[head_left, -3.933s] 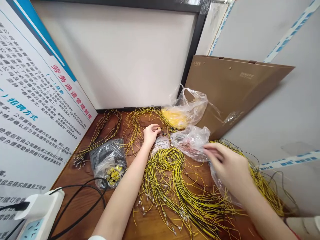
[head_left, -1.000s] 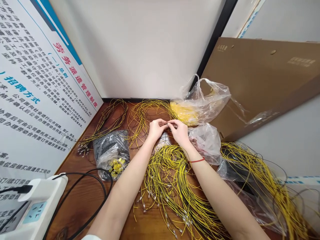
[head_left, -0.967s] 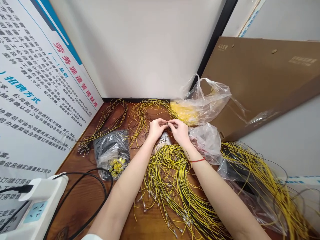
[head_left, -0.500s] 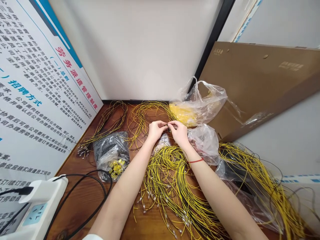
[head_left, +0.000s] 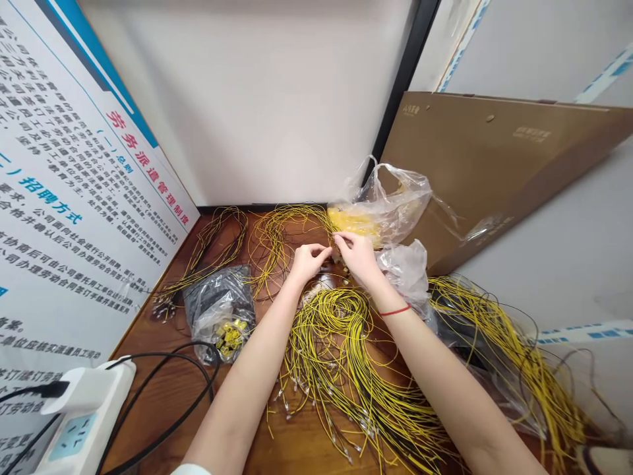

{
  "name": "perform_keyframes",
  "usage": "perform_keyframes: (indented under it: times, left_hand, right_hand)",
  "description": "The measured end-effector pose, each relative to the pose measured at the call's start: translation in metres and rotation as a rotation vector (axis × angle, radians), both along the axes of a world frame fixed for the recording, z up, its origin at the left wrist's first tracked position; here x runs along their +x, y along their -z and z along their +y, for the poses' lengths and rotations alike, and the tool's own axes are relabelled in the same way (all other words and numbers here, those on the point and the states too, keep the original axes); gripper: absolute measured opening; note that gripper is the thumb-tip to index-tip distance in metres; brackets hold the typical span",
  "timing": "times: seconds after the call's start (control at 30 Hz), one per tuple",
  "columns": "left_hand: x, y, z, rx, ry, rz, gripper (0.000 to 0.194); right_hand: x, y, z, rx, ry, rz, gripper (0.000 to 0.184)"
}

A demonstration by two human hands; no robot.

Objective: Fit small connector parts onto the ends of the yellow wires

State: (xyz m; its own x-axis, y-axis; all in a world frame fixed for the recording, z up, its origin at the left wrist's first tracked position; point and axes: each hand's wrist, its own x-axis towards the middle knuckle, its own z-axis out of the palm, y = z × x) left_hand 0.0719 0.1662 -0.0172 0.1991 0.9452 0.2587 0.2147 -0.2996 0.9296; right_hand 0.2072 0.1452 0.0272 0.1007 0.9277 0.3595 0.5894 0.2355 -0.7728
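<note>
My left hand (head_left: 310,262) is in a pinch above the middle of the table, thumb against forefinger; whatever is between them is too small to make out. Just to its right, my right hand (head_left: 360,257) is pinched too, its fingertips beside small dark and yellow parts (head_left: 341,260). A narrow gap separates the two hands. Below them lies a coiled bundle of yellow and black wires (head_left: 341,307), its tipped ends fanning toward me. Behind my hands, another wire bundle (head_left: 277,227) curves along the wall.
Left stands a dark plastic bag (head_left: 220,293) with yellow pieces (head_left: 231,335). Clear bags (head_left: 400,191) lie behind and right, one with yellow parts. More wires (head_left: 514,343) hang at the right. A power strip (head_left: 84,409) and black cable (head_left: 163,353) occupy the near left.
My hands have come apart from fingertip contact; the right has moved slightly up and to the right. The view has shifted a little.
</note>
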Motion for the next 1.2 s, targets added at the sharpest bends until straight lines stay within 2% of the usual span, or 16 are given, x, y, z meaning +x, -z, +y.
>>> perform_keyframes:
  times: [0.07,0.13,0.23,0.3,0.33,0.4,0.5,0.6,0.67,0.83,0.9,1.03,1.2]
  left_hand:
    - [0.0,-0.001,0.0,0.038,-0.021,0.015,0.017]
    - [-0.001,0.0,0.0,0.049,-0.088,0.025,0.02]
    - [0.0,0.002,0.002,0.066,-0.184,0.134,0.028]
    - [0.001,0.002,0.003,0.079,-0.195,0.199,0.027]
    - [0.002,0.002,0.002,0.084,-0.19,0.218,0.024]
    - [0.004,0.001,0.002,0.097,-0.178,0.26,0.017]
    - [0.006,0.0,0.0,0.113,-0.167,0.398,0.016]
    - [0.006,0.0,-0.001,0.115,-0.154,0.544,0.016]
    - [0.006,-0.001,-0.002,0.119,-0.148,0.583,0.016]
    - [0.007,-0.002,-0.006,0.201,-0.124,0.667,0.034]
    - [0.008,-0.003,-0.006,0.226,-0.091,0.672,0.03]
    - [0.007,-0.003,-0.006,0.241,-0.072,0.619,0.026]
    - [0.007,-0.003,-0.005,0.275,-0.082,0.575,0.019]
  right_hand:
    - [0.005,-0.024,-0.011,0.027,-0.011,-0.059,0.022]
    - [0.013,-0.053,-0.034,0.053,-0.05,-0.127,0.024]
    - [0.033,-0.092,-0.092,0.049,-0.062,-0.31,0.024]
    - [0.055,-0.102,-0.139,-0.052,0.0,-0.434,0.024]
    - [0.069,-0.1,-0.162,-0.131,0.038,-0.493,0.026]
    - [0.098,-0.084,-0.199,-0.298,0.121,-0.585,0.028]
    - [0.13,-0.041,-0.23,-0.479,0.169,-0.703,0.024]
    - [0.137,-0.004,-0.235,-0.32,0.272,-0.784,0.025]
    - [0.133,0.01,-0.233,-0.212,0.325,-0.818,0.031]
    - [0.132,0.015,-0.226,-0.112,0.417,-0.83,0.033]
    - [0.135,0.013,-0.223,-0.1,0.429,-0.849,0.032]
    - [0.135,0.01,-0.22,-0.174,0.354,-0.882,0.024]
    - [0.132,0.009,-0.219,-0.213,0.336,-0.829,0.022]
